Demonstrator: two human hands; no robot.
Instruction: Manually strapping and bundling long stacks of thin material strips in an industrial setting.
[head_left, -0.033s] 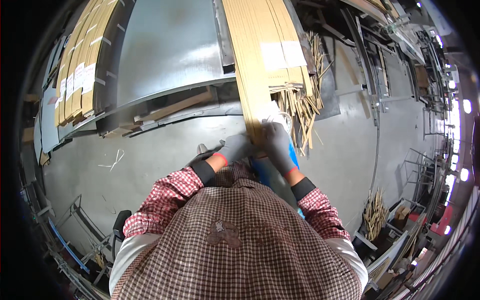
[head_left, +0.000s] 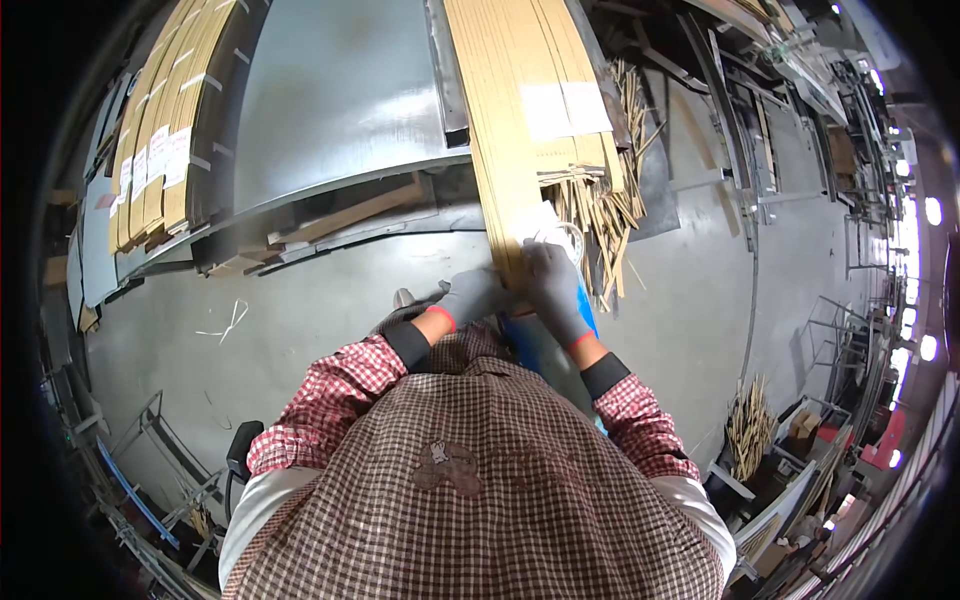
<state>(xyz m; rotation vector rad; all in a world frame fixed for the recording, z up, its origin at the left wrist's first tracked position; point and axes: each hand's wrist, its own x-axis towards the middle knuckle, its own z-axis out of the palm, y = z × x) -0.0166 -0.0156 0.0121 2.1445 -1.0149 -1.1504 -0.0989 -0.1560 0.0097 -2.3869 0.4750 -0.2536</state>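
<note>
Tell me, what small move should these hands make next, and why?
Perhaps a gentle inward press to even up the strips: the left hand is at the left of their near end, the right hand at the right. The fingers' exact grip is hidden.

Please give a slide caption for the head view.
Gloved left hand and right hand at the near end of long tan strips.

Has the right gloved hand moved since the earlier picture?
No, it shows no clear shift: the right gloved hand keeps its place against the grey metal tabletop.
</note>
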